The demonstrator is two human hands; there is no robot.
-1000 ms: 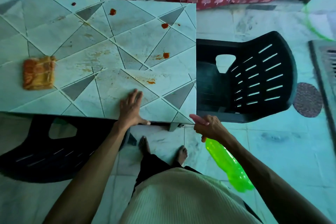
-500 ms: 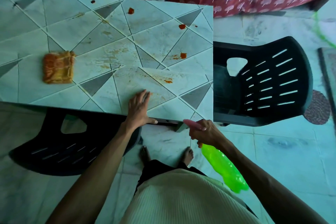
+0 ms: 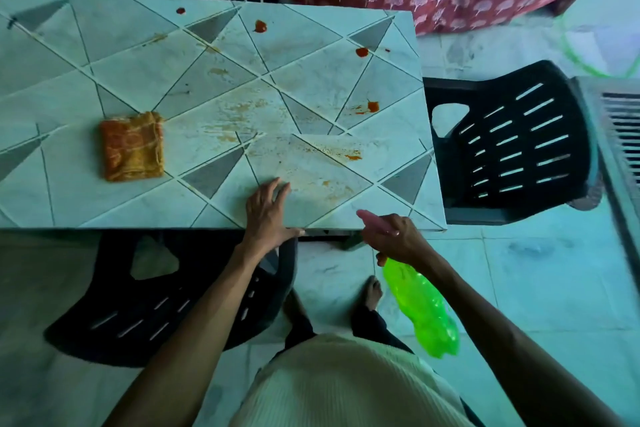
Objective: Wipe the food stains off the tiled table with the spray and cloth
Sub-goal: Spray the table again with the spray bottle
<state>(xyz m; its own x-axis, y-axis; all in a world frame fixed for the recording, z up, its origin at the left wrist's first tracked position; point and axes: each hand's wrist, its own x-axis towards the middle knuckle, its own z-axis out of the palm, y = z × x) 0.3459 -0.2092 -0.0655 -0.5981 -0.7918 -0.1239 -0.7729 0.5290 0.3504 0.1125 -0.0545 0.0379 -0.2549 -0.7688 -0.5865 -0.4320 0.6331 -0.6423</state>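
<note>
Gripping the spray (image 3: 422, 308), right hand (image 3: 394, 239) sat at the table (image 3: 69, 191) near edge, nozzle (image 3: 369, 217) aimed forward at the stains (image 3: 353, 157), its axis trailing back-right. Left hand (image 3: 268, 215) lay flat, fingers straight, holding nothing; cloth (image 3: 132, 146) lay left of it, nearer that hand.
</note>
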